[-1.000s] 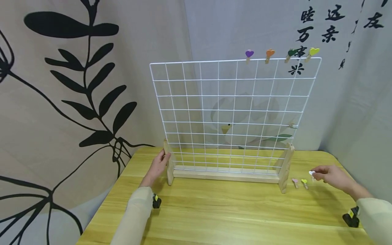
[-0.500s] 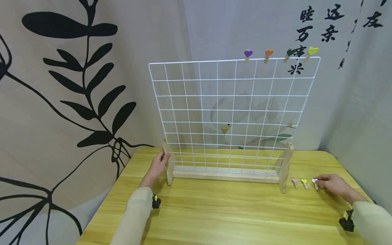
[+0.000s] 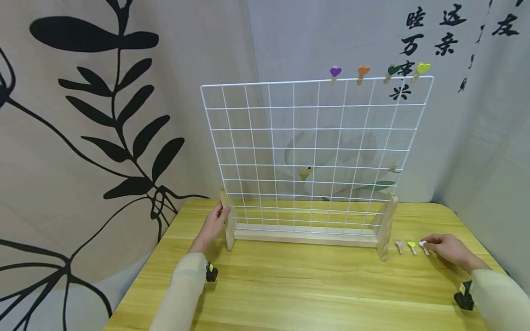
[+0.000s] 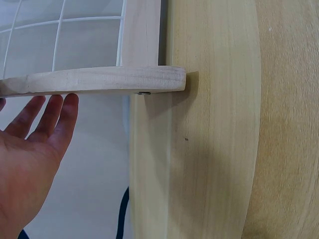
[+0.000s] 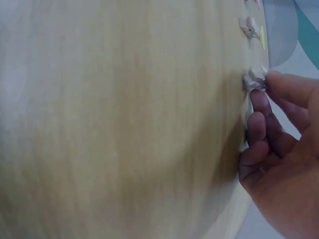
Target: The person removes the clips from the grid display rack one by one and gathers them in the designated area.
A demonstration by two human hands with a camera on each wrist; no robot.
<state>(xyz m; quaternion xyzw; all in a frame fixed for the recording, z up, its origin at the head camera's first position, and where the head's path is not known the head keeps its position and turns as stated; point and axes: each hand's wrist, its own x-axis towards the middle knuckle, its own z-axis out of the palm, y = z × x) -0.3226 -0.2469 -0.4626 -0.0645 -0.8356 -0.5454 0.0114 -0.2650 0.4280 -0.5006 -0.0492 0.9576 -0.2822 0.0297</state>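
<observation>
My right hand (image 3: 449,248) pinches a small wooden clothespin with a white heart (image 3: 422,243), low over the table at the right. In the right wrist view, thumb and forefinger hold this clothespin (image 5: 255,80) while the other fingers curl below. Left of it lie a yellow-heart clothespin (image 3: 411,247) and a pink-heart clothespin (image 3: 399,246), forming a row. My left hand (image 3: 212,227) touches the left leg of the wooden stand (image 3: 230,230). Its fingertips (image 4: 71,99) rest against the leg's outer face, fingers nearly straight.
A white wire grid (image 3: 316,148) rises from the stand's wooden base (image 3: 306,236). Purple (image 3: 335,71), orange (image 3: 363,71), dark green (image 3: 392,71) and yellow (image 3: 423,68) heart clothespins are clipped along its top right edge. Printed curtains hang behind the wooden table (image 3: 298,285).
The right hand lowered the white-heart clothespin towards the table, right of the other two, then shifted it slightly left, closer to the yellow one. The left hand stays at the stand's leg.
</observation>
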